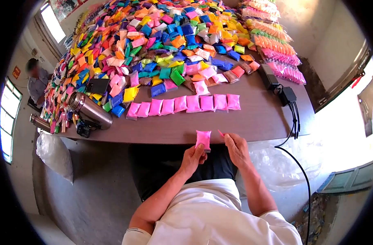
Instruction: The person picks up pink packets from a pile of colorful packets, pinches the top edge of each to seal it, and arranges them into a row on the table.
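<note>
A small pink packet (203, 138) is gripped upright by my left hand (193, 158), thumb across its front, just off the table's near edge. Close by on its right, my right hand (236, 148) is closed with a thin pink piece (220, 133) sticking out between thumb and fingers; its kind is too small to make out. Beyond both hands, a row of similar pink packets (180, 103) lies side by side on the brown table (162, 128). One lighter pink packet (201, 87) rests just behind the row.
A heap of multicoloured packets (162, 38) covers the back and left of the table. Stacked bags of packets (276, 45) stand back right. A steel flask (90, 109) lies at left, and a black box with cables (286, 94) at right. Another person (37, 81) sits far left.
</note>
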Available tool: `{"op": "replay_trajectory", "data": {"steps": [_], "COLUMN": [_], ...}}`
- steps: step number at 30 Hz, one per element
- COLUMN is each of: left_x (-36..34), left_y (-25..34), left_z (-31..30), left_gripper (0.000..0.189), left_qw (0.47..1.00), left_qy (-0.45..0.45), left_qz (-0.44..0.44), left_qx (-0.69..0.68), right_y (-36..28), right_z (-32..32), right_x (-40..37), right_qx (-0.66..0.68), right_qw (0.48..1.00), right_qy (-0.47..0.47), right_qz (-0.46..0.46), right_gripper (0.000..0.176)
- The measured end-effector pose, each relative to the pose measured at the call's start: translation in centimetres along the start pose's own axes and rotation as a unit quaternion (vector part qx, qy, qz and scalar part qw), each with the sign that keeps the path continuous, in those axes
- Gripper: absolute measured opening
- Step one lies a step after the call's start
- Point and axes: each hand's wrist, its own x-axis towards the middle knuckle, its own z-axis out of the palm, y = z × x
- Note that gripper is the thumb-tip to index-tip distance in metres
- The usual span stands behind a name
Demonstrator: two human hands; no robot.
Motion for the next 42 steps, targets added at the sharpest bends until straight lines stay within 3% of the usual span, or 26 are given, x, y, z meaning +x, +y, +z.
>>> {"op": "replay_trajectory", "data": {"steps": [2, 9, 14, 18, 21, 24, 26, 33, 37, 42], "left_x": [0.0, 0.2, 0.5, 0.0, -0.5, -0.7, -0.7, -0.1, -0.4, -0.3], "left_y": [-0.5, -1.2, -1.7, -0.2, -0.1, 0.0, 0.2, -0.9, -0.1, 0.2], "left_z": [-0.1, 0.3, 0.2, 0.7, 0.5, 0.7, 0.8, 0.6, 1.2, 1.5], "left_gripper": [0.041, 0.04, 0.04, 0.039, 0.037, 0.037, 0.036, 0.031, 0.03, 0.028], "left_qw": [1.0, 0.999, 0.991, 0.953, 0.946, 0.944, 0.941, 0.905, 0.926, 0.905], "left_qy": [0.0, 0.027, 0.038, 0.059, 0.05, 0.048, 0.047, 0.08, 0.065, 0.068], "left_qz": [0.005, 0.029, 0.075, 0.156, 0.141, 0.147, 0.154, 0.204, 0.163, 0.209], "left_qx": [0.001, 0.013, 0.1, 0.255, 0.286, 0.292, 0.296, 0.364, 0.333, 0.365], "right_y": [-0.6, -1.8, -1.2, 0.3, -0.9, -2.8, -3.3, -0.7, -1.8, -0.3], "right_z": [0.1, 1.5, 3.2, 3.0, 1.9, 1.4, 1.8, 1.8, 2.2, 2.4], "right_x": [0.5, 1.0, 1.6, 2.7, 2.6, 1.8, 0.7, 0.6, -0.1, 1.4], "right_qx": [0.001, -0.091, -0.202, -0.251, -0.195, -0.176, -0.195, -0.24, -0.222, -0.268], "right_qw": [0.999, 0.995, 0.959, 0.944, 0.964, 0.963, 0.959, 0.949, 0.955, 0.945], "right_qy": [0.025, 0.01, 0.075, 0.103, 0.088, 0.11, 0.076, 0.116, 0.089, 0.076], "right_qz": [-0.048, -0.041, -0.183, -0.189, -0.158, -0.171, -0.191, -0.166, -0.173, -0.171], "right_gripper": [0.019, 0.015, 0.009, 0.008, 0.006, 0.005, 0.005, 0.006, 0.007, 0.006]}}
